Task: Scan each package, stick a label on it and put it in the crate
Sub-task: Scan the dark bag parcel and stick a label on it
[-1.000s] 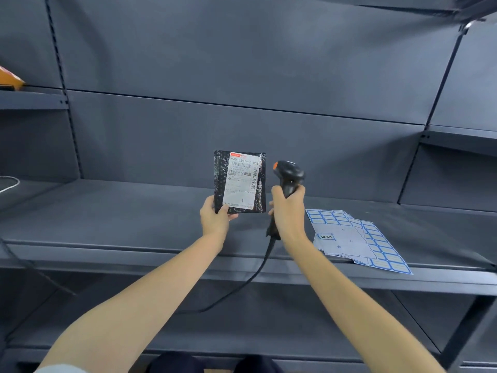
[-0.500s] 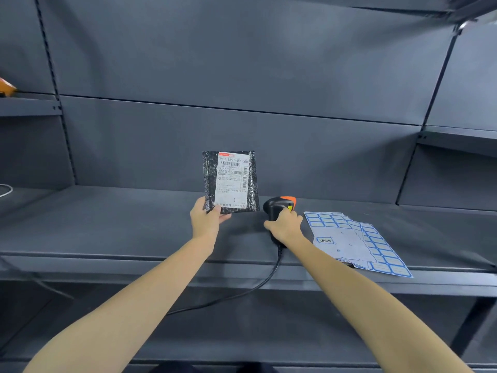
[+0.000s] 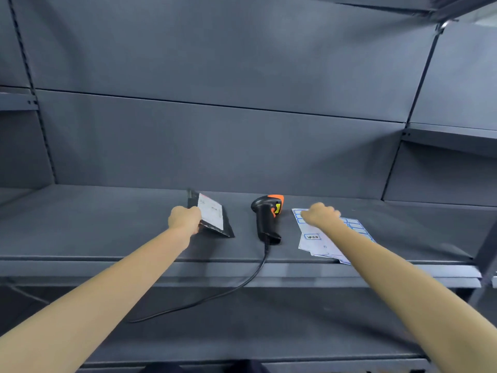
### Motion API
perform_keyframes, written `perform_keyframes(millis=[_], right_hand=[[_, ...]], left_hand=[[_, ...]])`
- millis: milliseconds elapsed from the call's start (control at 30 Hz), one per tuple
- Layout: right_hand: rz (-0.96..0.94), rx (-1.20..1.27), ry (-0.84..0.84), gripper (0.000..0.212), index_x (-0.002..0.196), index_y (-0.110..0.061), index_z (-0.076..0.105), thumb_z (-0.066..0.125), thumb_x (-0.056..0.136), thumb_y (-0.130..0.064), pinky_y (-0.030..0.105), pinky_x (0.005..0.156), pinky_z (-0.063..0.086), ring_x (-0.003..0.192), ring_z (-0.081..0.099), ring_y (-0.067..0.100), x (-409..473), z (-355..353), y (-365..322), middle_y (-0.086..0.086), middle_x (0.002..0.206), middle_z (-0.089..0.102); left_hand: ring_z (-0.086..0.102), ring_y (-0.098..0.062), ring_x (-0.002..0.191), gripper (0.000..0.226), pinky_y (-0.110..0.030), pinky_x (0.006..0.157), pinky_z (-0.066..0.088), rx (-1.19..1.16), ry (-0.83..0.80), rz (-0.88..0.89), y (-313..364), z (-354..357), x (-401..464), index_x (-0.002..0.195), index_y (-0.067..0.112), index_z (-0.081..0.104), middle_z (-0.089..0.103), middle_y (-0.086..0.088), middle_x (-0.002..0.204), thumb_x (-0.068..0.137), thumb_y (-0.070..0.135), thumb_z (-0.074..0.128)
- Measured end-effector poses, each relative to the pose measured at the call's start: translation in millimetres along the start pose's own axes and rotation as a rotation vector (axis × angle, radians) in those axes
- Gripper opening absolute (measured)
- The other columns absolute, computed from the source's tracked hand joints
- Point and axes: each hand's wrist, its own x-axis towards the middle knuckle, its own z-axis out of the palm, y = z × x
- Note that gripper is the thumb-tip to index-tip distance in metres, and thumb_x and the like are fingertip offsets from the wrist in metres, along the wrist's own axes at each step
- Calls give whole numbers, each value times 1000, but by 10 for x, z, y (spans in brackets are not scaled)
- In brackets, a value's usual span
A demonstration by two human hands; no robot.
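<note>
Flat black plastic mailer package, white-labelled, tilted, long axis running away, gripped by left hand; right hand, loosely curled and empty, over blue-bordered white label sheets rightward.

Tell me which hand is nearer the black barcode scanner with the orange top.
Right. The right hand is over the label sheets just beside the scanner; the left hand grips the black package farther away.

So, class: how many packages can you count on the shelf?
1. The black package lies on the shelf, held by the left hand, left of the scanner. Others may be out of view.
</note>
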Motion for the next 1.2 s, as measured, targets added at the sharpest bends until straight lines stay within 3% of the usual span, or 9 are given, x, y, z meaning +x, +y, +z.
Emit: perform_keyframes(millis=[100,200,400,533,700,800,1000,1133,1200], right_hand=[[74,-117,-131,27,107,-16,54,41,88,-31,31,84,40,108,53,28,26,-54,286,5,119,56],[93,-184,-141,26,106,-18,50,45,87,-34,29,81,39,104,52,27,47,-38,422,1,106,54],[134,-215,-128,50,125,-16,49,55,90,-51,31,84,36,123,47,27,54,-85,553,2,129,53],[115,-197,-144,51,119,-11,52,57,88,-52,34,96,44,118,53,29,86,-112,612,2,124,54],[152,-169,-236,67,127,-11,51,63,81,-59,38,98,45,113,54,32,324,-80,690,11,121,53],[215,-102,-270,62,114,-12,46,69,77,-57,35,89,41,96,46,29,475,-63,745,8,106,47],[187,34,-107,57,137,-7,44,50,96,-46,28,91,41,112,53,25,274,-199,679,8,114,53],[94,343,-72,40,127,0,55,61,92,-19,15,48,45,92,51,21,293,-305,671,11,102,53],[95,583,88,32,114,7,60,66,84,-3,19,57,45,88,53,22,384,-401,655,12,94,52]], left_hand=[[42,-29,85,16,-31,68,34,235,89,15,6,28,-9,70,7,41,47,-11,77,83,5,50],[34,-33,119,24,-37,95,35,458,149,19,8,112,-13,107,3,54,50,-17,121,83,7,53],[19,-31,141,55,-39,111,21,685,106,173,-213,230,16,134,9,42,35,-12,147,84,15,63],[8,-28,146,17,-43,118,6,862,-5,229,-280,248,21,104,13,59,53,-9,133,92,21,50],[9,-29,146,26,-43,117,4,1072,18,315,-251,208,-8,106,14,62,62,-7,122,91,35,55],[14,-29,146,32,-43,117,7,1048,18,294,-231,188,-13,106,15,63,61,-4,122,86,39,65],[22,-32,141,39,-39,116,10,837,-17,226,-137,162,-77,120,15,57,58,-4,126,83,20,69],[46,-27,121,36,-32,105,28,535,83,370,-61,173,-122,119,16,57,61,-6,120,84,7,60],[51,-21,119,32,-26,96,35,260,31,400,42,181,-204,119,13,58,58,-3,123,88,7,60]])
